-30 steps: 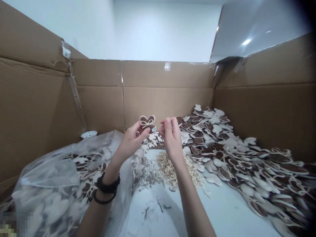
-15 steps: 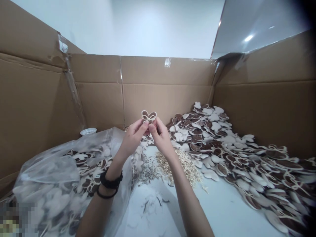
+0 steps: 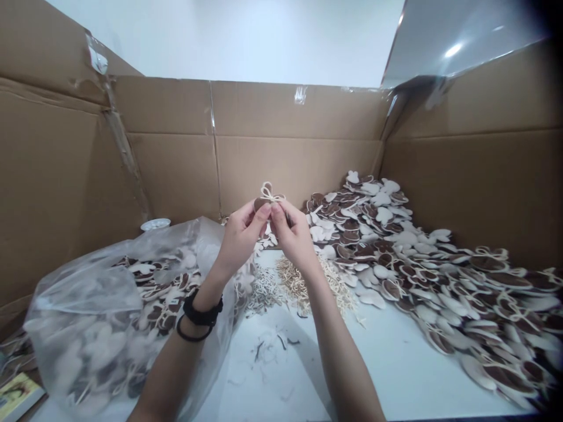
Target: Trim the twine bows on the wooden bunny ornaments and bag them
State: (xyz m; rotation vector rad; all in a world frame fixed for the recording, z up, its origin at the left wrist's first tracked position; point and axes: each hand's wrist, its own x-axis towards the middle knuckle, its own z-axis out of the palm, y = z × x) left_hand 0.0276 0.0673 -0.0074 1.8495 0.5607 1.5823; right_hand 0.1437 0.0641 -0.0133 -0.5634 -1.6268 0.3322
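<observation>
Near the far cardboard wall, a small brown patch with a pale edge [image 3: 260, 204] is pinched between both of my hands, its lower part hidden by the fingers. A cream cord bow [image 3: 271, 196] lies across its upper side. My left hand [image 3: 240, 237] is closed on the patch from the left, thumb on the near face. From the right, my right hand [image 3: 292, 233] is closed on it too, its thumb beside the left one. Below the hands lie a heap of cream cord bows [image 3: 325, 287] and a smaller heap of grey bits [image 3: 265, 293].
Similar brown and white patches [image 3: 387, 252] are piled along the right side. A clear plastic bag [image 3: 88, 287] of them lies left. Behind it stands a white dish [image 3: 156, 224]. Dark scraps [image 3: 281, 340] dot the white tabletop [image 3: 373, 357]. Cardboard walls [image 3: 299, 117] surround it.
The patch has turned in my fingers: its two rounded lobes faced me before, and now the bow's loop stands up over it. The whole view has shifted slightly.
</observation>
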